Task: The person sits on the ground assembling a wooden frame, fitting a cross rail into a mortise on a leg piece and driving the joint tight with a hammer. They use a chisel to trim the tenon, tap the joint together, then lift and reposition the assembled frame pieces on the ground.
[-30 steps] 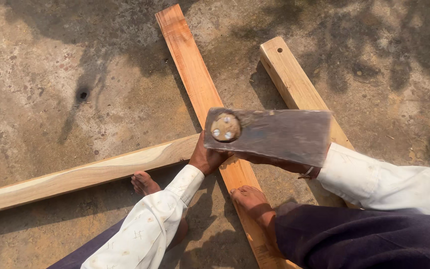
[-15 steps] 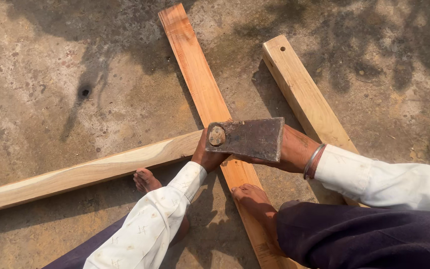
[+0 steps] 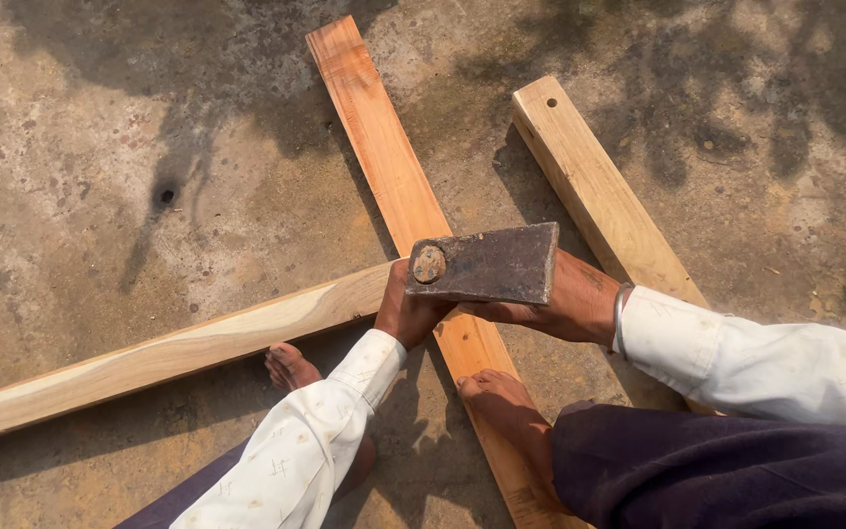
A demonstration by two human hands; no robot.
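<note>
The fingers of the right hand are curled shut about what seems to be the handle of the adze, though the handle itself is hidden beneath the rusty blade. The left hand is closed on the near end of the pale plank, just beside the adze's eye, and that end is held against the red plank.

The adze is held low over the red plank, at the spot where the pale plank meets it, blade flat toward the camera and edge turned away from the pale plank. On the pale plank a lighter, cleaner strip is seen along the face; whether it was cut cannot be told. No chips are seen on the floor near the red plank, so the work is judged to be at an early stage, with most of the trimming left.

Both wrists are bent downward, the white sleeves drawn in from either side of the red plank. A bare foot is pressed on the red plank below the adze, and another foot is set beside it under the pale plank. A third, square post lies beyond the red plank, untouched.
</note>
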